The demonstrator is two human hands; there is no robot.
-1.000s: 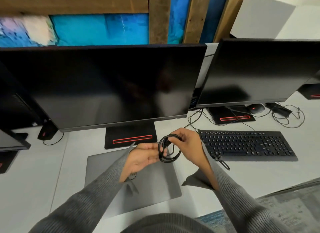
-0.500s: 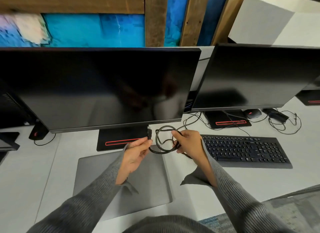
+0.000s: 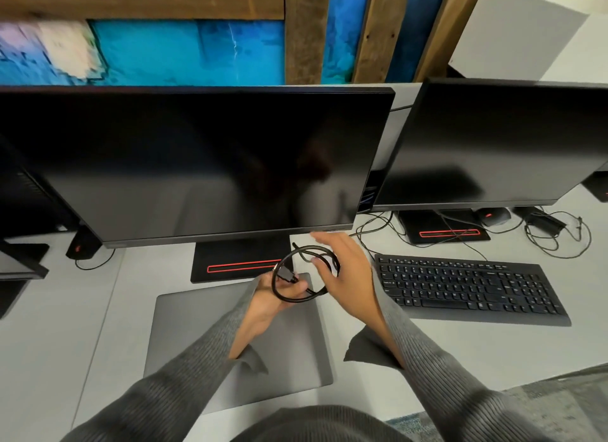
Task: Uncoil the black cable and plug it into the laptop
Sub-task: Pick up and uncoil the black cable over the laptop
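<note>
A closed grey laptop lies flat on the white desk in front of me. Above its far right corner I hold a black cable wound in a loose ring. My left hand pinches the ring's lower part, with a black plug end near its fingers. My right hand is spread, fingers apart, with the ring's right side running across its fingers. Whether that hand grips the cable is unclear. Grey sleeves cover both arms.
A large dark monitor stands just behind the laptop, its base marked by a red line. A second monitor and a black keyboard are to the right, with a mouse and loose wires behind.
My left hand has come closer to me and now holds the ring's lower part. My right hand has opened its fingers and shifted right, and the ring has loosened.
</note>
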